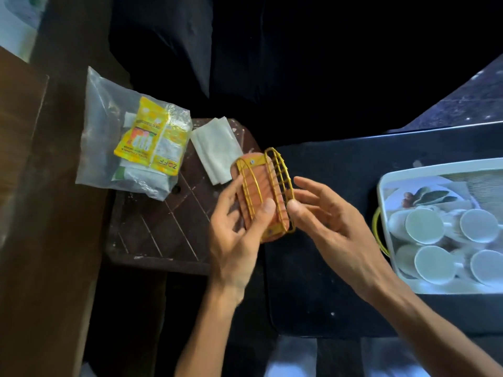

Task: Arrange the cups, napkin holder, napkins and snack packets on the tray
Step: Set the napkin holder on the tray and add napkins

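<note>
We are looking down on a person's two bare hands, and we are placing everything by the white rectangular plastic tray (pixel 386 180) at the right edge.

Farthest left of the tray, a clear plastic bag (pixel 103 126) is lying with yellow printed snack packets (pixel 152 142) on top of it. A little nearer the tray, a short stack of folded white paper napkins (pixel 217 148) is resting on a dark brown stool top (pixel 163 229).

Nearer again, but well apart from the tray, the left hand (pixel 234 240) is gripping the napkin holder (pixel 268 191), an orange oval base with gold wire sides. The thumb is pressing across the base and the fingers are curling behind it, so the holder is hanging in the air, tilted. The right hand (pixel 332 224) is lying loose and wide, its thumb tip touching the wire side and closing on nothing.

Inside the tray, four white round cups (pixel 424 225) are sitting together at its near end.

To do this step well, we are judging that the holder needs levelling, base down, before being carried to the tray's far end, away from the cups.
</note>
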`<state>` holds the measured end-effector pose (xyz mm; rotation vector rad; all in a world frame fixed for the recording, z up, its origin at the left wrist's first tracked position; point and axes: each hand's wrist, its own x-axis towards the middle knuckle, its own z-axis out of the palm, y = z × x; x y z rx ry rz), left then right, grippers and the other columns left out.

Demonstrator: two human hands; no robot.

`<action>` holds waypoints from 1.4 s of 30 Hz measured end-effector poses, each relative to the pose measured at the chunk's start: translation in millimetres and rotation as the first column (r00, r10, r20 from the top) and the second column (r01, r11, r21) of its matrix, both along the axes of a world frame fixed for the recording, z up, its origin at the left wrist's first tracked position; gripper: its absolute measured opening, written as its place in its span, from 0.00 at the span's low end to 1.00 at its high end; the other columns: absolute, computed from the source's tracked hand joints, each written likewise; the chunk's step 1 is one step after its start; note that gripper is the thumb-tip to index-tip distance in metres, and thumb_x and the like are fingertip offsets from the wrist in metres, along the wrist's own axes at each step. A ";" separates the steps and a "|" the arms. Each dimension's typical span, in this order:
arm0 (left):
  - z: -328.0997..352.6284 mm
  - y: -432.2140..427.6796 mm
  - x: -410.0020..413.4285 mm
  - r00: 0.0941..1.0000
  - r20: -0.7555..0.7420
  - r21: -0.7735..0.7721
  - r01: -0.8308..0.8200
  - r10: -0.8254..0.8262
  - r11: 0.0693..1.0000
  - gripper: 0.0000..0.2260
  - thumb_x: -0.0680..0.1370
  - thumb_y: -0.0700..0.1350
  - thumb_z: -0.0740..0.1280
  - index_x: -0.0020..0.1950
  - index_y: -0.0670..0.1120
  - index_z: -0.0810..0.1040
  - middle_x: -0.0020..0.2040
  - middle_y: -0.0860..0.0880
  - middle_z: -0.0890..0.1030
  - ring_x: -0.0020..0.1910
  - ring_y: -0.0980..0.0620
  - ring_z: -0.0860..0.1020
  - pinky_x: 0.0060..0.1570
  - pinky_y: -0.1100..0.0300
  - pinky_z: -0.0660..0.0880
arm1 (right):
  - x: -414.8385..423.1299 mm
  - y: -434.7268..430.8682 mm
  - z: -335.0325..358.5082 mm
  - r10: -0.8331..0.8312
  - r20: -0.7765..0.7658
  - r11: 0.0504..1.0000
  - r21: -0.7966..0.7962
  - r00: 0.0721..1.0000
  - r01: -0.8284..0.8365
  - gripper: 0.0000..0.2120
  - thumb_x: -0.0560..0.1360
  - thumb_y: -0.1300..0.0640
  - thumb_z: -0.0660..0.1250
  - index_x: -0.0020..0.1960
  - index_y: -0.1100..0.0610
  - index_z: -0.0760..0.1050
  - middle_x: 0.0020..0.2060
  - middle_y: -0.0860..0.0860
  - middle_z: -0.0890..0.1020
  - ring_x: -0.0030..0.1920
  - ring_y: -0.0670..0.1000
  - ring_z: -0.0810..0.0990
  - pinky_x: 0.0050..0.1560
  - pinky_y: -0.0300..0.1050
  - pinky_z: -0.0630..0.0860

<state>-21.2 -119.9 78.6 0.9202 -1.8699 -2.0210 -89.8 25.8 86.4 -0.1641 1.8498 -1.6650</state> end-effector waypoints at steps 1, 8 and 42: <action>0.2 15.6 3.3 1.000 -0.002 0.005 0.014 -0.014 1.000 0.28 0.73 0.51 0.74 0.72 0.48 0.74 0.59 0.59 0.85 0.58 0.59 0.84 0.52 0.71 0.78 | 3.5 11.8 2.2 0.024 -0.018 1.000 0.005 1.000 -0.024 0.23 0.77 0.46 0.69 0.70 0.45 0.72 0.62 0.45 0.82 0.62 0.44 0.81 0.59 0.47 0.80; 8.9 122.5 10.7 0.986 0.105 0.099 0.117 -0.128 0.988 0.31 0.73 0.56 0.73 0.74 0.53 0.71 0.63 0.60 0.83 0.62 0.61 0.81 0.60 0.65 0.78 | 16.2 106.8 18.3 -0.046 -0.110 0.989 0.137 0.993 0.061 0.18 0.78 0.61 0.69 0.66 0.46 0.77 0.52 0.38 0.85 0.54 0.38 0.83 0.46 0.30 0.79; -75.3 444.0 -152.4 0.835 0.347 0.464 0.242 -0.426 0.852 0.21 0.81 0.67 0.55 0.56 0.58 0.82 0.53 0.60 0.87 0.53 0.65 0.83 0.45 0.69 0.78 | -86.6 431.0 -90.8 -0.313 -0.155 0.812 0.468 0.937 0.348 0.22 0.76 0.63 0.71 0.63 0.41 0.77 0.48 0.32 0.80 0.51 0.24 0.76 0.40 0.18 0.69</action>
